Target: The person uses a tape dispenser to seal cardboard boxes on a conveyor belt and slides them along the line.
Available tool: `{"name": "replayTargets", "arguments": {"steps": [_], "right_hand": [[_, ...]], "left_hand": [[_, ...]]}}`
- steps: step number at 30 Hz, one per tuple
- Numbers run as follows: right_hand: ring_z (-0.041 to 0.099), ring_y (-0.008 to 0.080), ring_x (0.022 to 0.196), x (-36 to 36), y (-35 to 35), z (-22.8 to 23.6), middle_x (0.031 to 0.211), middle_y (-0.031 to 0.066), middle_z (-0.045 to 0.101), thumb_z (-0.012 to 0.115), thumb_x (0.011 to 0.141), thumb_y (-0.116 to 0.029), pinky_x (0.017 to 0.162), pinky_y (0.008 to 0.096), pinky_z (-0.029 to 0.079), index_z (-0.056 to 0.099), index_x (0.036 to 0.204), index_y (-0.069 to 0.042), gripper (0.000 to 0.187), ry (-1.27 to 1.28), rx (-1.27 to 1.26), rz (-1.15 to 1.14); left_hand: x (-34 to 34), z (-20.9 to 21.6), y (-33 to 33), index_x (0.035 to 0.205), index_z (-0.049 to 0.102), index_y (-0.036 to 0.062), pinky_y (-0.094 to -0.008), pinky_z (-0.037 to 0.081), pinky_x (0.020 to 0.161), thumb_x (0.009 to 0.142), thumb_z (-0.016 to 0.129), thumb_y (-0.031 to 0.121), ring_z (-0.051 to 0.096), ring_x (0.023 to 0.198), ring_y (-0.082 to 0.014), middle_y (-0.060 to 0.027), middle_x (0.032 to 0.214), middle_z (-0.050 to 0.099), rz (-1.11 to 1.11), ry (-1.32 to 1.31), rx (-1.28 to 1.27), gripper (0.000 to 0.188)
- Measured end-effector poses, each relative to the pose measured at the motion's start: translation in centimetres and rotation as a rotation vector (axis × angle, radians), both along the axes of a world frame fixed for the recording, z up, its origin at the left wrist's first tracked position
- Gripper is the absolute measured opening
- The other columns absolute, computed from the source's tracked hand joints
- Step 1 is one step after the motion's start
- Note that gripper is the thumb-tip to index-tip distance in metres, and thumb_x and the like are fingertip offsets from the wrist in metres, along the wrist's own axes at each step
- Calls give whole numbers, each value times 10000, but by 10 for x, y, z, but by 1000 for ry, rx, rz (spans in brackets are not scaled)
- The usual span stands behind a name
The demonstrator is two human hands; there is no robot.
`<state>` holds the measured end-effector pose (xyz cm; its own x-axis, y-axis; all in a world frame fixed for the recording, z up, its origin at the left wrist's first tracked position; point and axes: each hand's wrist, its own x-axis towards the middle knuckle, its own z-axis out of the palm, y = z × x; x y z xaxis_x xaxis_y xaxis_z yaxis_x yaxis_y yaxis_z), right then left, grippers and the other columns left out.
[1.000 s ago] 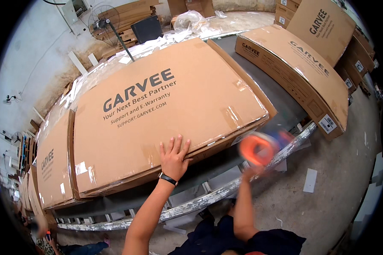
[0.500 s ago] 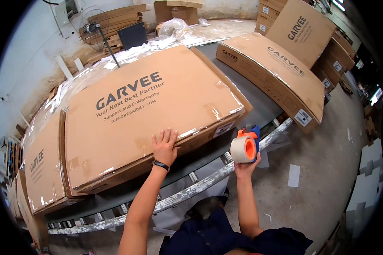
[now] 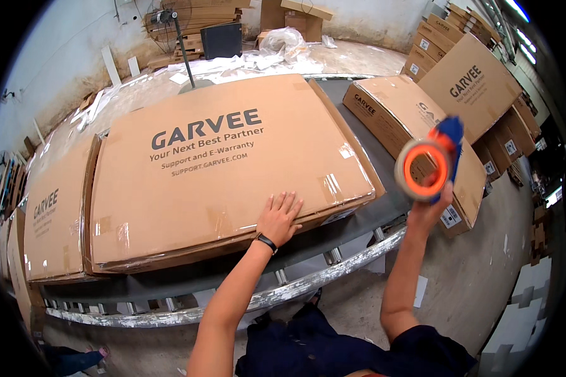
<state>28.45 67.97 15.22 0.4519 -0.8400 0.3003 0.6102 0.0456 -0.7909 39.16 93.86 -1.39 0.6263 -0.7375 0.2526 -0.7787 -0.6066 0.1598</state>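
A large flat cardboard box point(image 3: 201, 195) lies on the conveyor point(image 3: 295, 245) in front of me. My left hand point(image 3: 279, 220) rests flat on its top near the front edge, fingers spread, a dark band on the wrist. Raised to the right of the box is a tape dispenser point(image 3: 450, 141), blue and orange with a roll of clear-tan tape, slightly blurred. My right hand point(image 3: 429, 210) is closed round its handle from below. Strips of shiny tape show along the box's front edge and right corners.
Another carton point(image 3: 383, 107) lies on the conveyor at the right, and one more point(image 3: 56, 213) at the left. A metal rail point(image 3: 258, 300) runs along the near side. Stacked cartons point(image 3: 468, 94) stand back right; a fan point(image 3: 166, 19) and loose packing scraps are behind.
My right hand has lifted the tape dispenser up and to the right, away from the rail. My left hand has slid right along the box's front edge.
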Motion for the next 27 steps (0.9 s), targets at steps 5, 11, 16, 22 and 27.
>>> {"name": "replayTargets", "arguments": {"steps": [5, 11, 16, 22, 27], "right_hand": [[597, 282, 956, 85, 24, -25, 1014, 169, 618, 624, 750, -405, 836, 341, 454, 556, 1195, -86, 552, 1145, -1044, 198], [599, 325, 983, 134, 10, -40, 1061, 176, 625, 606, 698, -494, 864, 365, 459, 602, 1165, -152, 580, 1417, -1205, 569], [609, 340, 930, 78, 28, -46, 996, 203, 631, 611, 705, -487, 820, 389, 469, 570, 1195, -127, 610, 1346, -1129, 537], [584, 416, 935, -85, 58, -92, 963, 281, 577, 663, 660, -515, 830, 433, 472, 579, 1195, -171, 641, 1530, -1030, 554], [607, 370, 929, -12, 47, -147, 977, 256, 619, 628, 664, -539, 813, 425, 486, 623, 1118, -130, 611, 1485, -1245, 359]], "left_hand": [[-2, -2, 3, 1316, 434, 175, -451, 267, 1060, 746, 663, 352, 355, 1277, -272, -67, 1389, 389, 8, 38, -52, 639], [-1, -3, -6, 1297, 461, 178, -448, 288, 1043, 723, 685, 330, 379, 1260, -263, -64, 1355, 433, -10, 31, -111, 635], [0, 1, 0, 1289, 471, 175, -445, 292, 1045, 728, 682, 333, 391, 1247, -267, -54, 1357, 431, 10, 13, -107, 620], [-3, -9, 3, 1278, 483, 176, -434, 301, 1044, 735, 676, 344, 402, 1241, -267, -49, 1356, 437, 35, -2, -115, 600], [-7, -4, -5, 1271, 491, 175, -425, 326, 1025, 728, 677, 344, 417, 1227, -264, -50, 1329, 464, 0, -43, -125, 598]]}}
